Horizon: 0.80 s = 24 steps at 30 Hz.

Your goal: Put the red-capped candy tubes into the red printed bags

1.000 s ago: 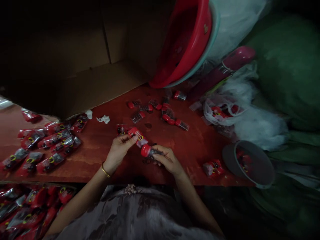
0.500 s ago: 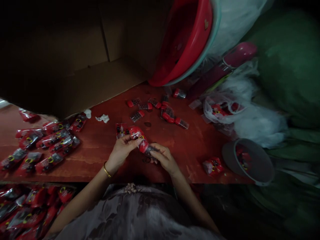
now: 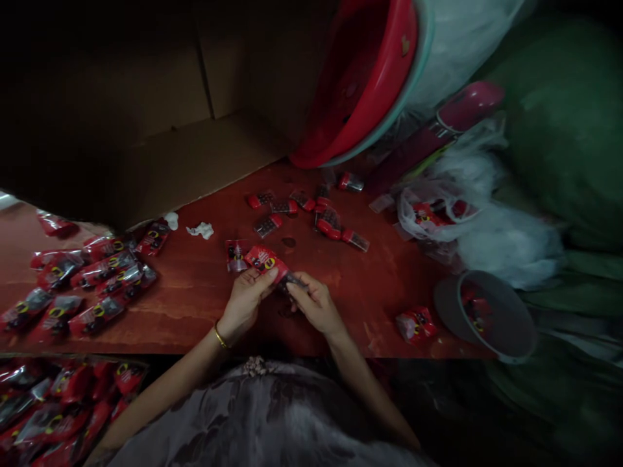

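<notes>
Between my two hands is a small red packet [image 3: 265, 261] of clear plastic with a yellow-and-black print. My left hand [image 3: 247, 299] is closed on its near left side, thumb on top. My right hand [image 3: 315, 303] pinches its dark lower right end; what lies under those fingertips is partly hidden. Just beyond my left fingers a small flat red-and-clear packet [image 3: 236, 255] lies on the red table [image 3: 195, 324]. Farther out, several small dark containers with red ends [image 3: 267, 226] are scattered on the tabletop.
Filled red packets [image 3: 97, 318] are heaped at left, with more in a box [image 3: 58, 415] below. A large cardboard box [image 3: 204, 155] and red basin [image 3: 389, 84] stand at the back. Right are a flask [image 3: 467, 107], plastic bags [image 3: 506, 240], a grey bucket [image 3: 448, 311] and a packet [image 3: 416, 325].
The packet has shifted slightly left and its printed face now shows more clearly. My left hand has moved a little right and down along it; my right hand stays at its lower end.
</notes>
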Each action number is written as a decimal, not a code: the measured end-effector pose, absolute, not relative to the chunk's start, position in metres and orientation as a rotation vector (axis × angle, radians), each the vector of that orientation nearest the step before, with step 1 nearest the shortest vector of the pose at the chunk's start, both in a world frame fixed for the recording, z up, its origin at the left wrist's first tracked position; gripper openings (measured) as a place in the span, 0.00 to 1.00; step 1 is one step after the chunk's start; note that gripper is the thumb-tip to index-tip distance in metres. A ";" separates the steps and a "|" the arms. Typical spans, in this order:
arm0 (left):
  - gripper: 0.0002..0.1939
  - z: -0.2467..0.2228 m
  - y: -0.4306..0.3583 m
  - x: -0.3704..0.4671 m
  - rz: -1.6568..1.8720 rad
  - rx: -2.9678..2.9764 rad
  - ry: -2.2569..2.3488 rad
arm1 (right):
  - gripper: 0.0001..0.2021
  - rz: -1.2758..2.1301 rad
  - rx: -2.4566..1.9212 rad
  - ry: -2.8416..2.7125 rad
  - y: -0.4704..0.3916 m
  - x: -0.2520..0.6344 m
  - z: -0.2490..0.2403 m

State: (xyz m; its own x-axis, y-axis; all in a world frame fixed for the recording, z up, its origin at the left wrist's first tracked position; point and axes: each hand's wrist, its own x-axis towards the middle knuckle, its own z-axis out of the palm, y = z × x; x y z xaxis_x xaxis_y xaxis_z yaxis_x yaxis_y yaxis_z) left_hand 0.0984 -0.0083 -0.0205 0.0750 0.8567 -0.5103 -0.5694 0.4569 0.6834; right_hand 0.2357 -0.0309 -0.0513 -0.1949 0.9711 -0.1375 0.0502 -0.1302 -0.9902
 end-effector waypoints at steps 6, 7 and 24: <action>0.19 -0.029 -0.006 0.102 1.172 0.373 1.038 | 0.13 1.305 -1.287 -1.263 -0.027 0.221 -0.049; 0.19 -0.031 -0.005 0.101 1.169 0.377 1.023 | 0.13 1.308 -1.292 -1.229 -0.028 0.216 -0.050; 0.20 -0.031 -0.012 0.093 1.018 0.397 0.936 | 0.22 1.189 -1.356 -1.070 -0.012 0.203 -0.060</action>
State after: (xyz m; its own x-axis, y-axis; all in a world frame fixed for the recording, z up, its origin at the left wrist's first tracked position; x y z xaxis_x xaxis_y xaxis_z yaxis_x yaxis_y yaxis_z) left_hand 0.0927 -0.0118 -0.0312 0.1973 0.8575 -0.4751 -0.5454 0.4987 0.6737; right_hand 0.2034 -0.0120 -0.0603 0.1257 0.9860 -0.1093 0.0057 -0.1109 -0.9938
